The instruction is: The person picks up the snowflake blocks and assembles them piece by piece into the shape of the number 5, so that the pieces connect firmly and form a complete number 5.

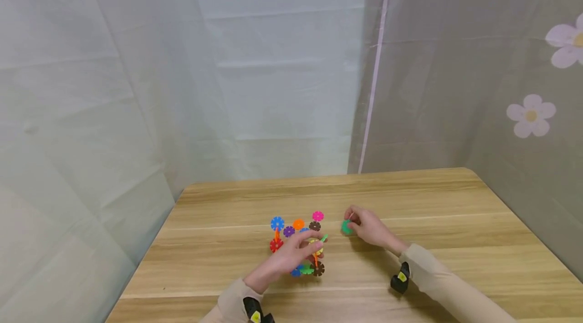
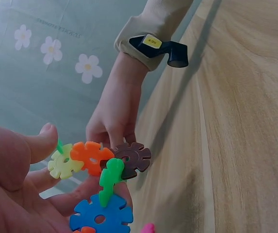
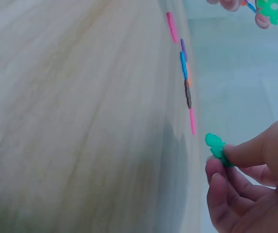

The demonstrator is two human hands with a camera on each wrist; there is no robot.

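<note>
My left hand (image 1: 291, 254) holds a chain of joined notched plastic discs. It includes a yellow disc (image 2: 63, 162), an orange disc (image 2: 92, 158), a dark brown disc (image 2: 133, 159), a green disc (image 2: 111, 178) and a blue disc (image 2: 101, 213); a red disc (image 1: 276, 245) shows at the left in the head view. My thumb lies by the yellow disc and my fingers pass behind the chain, partly hidden. To the right, my right hand (image 1: 371, 229) pinches a single teal-green disc (image 3: 217, 147) between thumb and fingers, apart from the chain.
Loose discs lie on the wooden table (image 1: 410, 201) beyond my left hand: pink (image 1: 318, 216), orange (image 1: 298, 224), purple (image 1: 289, 231), dark brown (image 1: 315, 226) and a partly covered blue one (image 1: 304, 231). Pale cloth (image 1: 282, 85) hangs behind the table.
</note>
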